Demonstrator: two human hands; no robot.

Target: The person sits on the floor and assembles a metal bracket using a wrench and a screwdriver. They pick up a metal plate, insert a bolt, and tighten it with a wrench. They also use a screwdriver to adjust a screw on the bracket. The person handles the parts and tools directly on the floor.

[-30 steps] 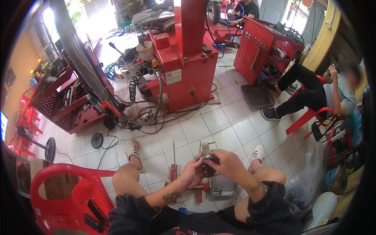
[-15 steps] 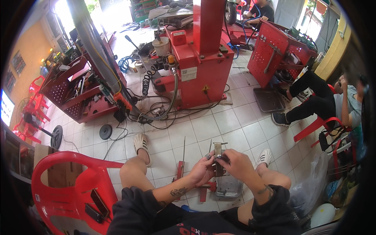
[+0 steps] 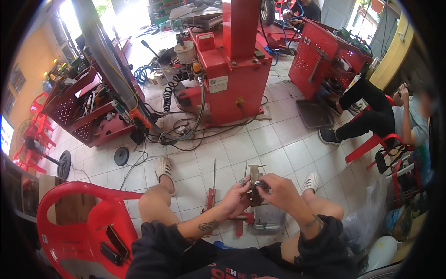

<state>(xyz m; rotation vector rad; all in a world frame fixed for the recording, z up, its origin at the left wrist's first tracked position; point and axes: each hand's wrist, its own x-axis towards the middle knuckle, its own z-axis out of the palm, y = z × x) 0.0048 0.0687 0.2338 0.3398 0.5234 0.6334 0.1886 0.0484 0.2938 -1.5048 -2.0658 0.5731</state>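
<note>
Between my knees, both hands work close together at a narrow upright strip (image 3: 254,173), tan at its top and dark lower down, with a thin crossbar at its upper end. My right hand (image 3: 280,192) is closed, pinching a small dark, shiny metal part (image 3: 261,184) against the strip. On the strip's left side my left hand (image 3: 235,201) is closed with bent fingers, and something shiny shows by its thumb; what it grips is mostly hidden. Below are a red metal stand (image 3: 239,227) and a grey metal tray (image 3: 270,218).
To the left stands a red plastic chair (image 3: 86,242) with a phone (image 3: 111,254) on it. Ahead is a red machine (image 3: 237,88) with hoses on the tiled floor. Red tool carts (image 3: 95,114) flank it. A seated person (image 3: 371,114) is at right.
The view has shifted slightly, so the surroundings sit a little further left. My fingers have parted a little at the strip, and the shiny metal part in my right hand shows more.
</note>
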